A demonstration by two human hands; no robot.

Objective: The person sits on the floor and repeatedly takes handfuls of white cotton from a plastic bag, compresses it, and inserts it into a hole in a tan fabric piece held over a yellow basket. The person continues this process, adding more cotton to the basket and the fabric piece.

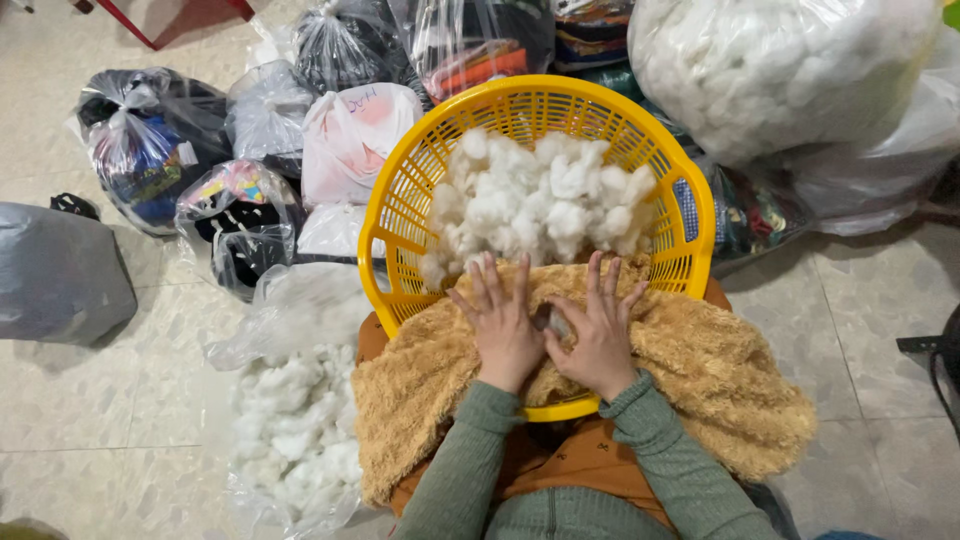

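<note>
Several knotted clear plastic bags [250, 150] crowded the pale tiled floor [110, 400] behind a yellow basket [400, 230]; left hand [503, 325] and right hand [598, 335] pinched a small grey tuft [551, 321] over tan fleece [700, 370].

A pale tiled floor [880, 300] with thin grout lines carries everything here. Along its far side lie tied plastic bags: a dark bag with blue contents [140, 150] at the left, a clear bag of patterned cloth [235, 215] just beside it, a whitish pink-tinted bag [350, 140] next to that, and more dark bags [345, 45] behind. A grey sack [55, 275] rests at the left edge. At the far right sits a big clear bag of white stuffing [780, 70]. Near the lower left, an open clear bag of white stuffing [295, 440] lies flat on the tiles.
</note>
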